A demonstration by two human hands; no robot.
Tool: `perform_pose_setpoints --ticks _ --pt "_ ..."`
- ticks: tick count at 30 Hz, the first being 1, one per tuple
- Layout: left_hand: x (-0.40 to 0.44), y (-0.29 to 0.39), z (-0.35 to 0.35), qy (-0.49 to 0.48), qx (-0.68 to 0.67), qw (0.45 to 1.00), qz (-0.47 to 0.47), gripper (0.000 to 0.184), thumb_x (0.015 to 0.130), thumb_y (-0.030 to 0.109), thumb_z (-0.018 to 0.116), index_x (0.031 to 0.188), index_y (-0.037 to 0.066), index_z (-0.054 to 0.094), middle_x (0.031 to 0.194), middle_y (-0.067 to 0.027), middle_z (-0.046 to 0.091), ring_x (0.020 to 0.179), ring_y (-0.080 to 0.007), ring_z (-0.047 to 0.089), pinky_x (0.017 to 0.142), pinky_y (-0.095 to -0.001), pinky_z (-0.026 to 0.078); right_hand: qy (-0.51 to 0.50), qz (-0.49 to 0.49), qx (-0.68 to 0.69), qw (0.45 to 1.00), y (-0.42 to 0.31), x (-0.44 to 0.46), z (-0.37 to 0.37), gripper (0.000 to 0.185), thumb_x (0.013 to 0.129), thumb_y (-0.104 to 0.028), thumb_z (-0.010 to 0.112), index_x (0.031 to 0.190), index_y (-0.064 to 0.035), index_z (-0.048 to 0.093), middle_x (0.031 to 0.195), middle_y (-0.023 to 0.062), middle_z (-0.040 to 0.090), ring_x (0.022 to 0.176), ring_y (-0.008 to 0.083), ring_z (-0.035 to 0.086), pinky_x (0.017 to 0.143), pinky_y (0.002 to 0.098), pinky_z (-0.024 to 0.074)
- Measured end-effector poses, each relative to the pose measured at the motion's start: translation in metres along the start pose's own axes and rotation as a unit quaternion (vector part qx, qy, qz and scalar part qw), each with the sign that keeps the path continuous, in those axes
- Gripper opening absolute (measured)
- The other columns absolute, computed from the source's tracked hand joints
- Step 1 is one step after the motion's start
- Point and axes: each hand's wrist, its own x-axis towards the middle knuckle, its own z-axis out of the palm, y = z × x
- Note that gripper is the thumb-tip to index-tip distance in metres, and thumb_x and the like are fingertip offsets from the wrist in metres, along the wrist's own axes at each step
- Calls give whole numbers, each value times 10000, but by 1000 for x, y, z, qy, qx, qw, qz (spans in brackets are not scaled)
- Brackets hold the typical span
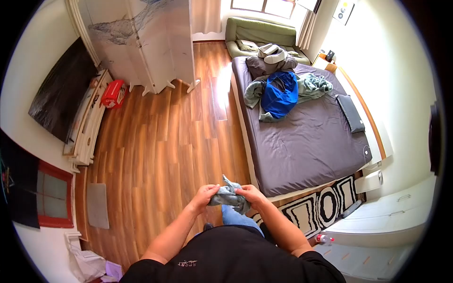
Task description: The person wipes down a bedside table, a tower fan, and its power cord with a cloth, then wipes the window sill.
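Observation:
A bunched grey-green cloth (229,197) hangs between my two hands, in front of my body. My left hand (205,195) is closed on its left side, with the thumb on top. On the other side, my right hand (251,194) grips the cloth near its upper right. One corner sticks up between the hands, and loose folds droop below. Its folds hide whether it is a garment or a rag. Below the cloth, part of a blue-jeaned leg shows.
To the right stands a bed (302,160) with a grey sheet, a blue garment (279,96) heaped among other fabric, and a dark pillow (350,113). A patterned rug (325,207) lies beside it. A red box (113,94) and a folding screen (155,47) stand further off.

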Motion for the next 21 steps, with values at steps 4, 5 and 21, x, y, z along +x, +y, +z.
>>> perform_pose_setpoints --ticks 4,5,21 --pt "15 37 -38 48 -100 991 -76 333 891 273 789 1068 9 688 996 -30 713 895 -123 670 806 -265 517 18 56 169 984 -4 71 11 297 979 -292 660 1063 -13 716 889 36 711 750 129 659 657 329 536" --pt "33 37 -38 40 -83 993 -72 318 870 229 811 1061 7 687 992 -31 712 897 -123 668 807 -265 516 24 83 138 987 -5 85 -8 303 978 -322 661 1046 -34 725 911 31 712 788 138 655 741 346 531" --pt "340 311 -113 82 -270 958 57 449 1047 335 467 1341 12 570 1332 -142 636 1242 -305 601 1103 -470 444 -274 -76 334 899 -326 333 -130 352 937 -156 675 1249 4 639 1141 90 713 1024 195 705 892 357 582"
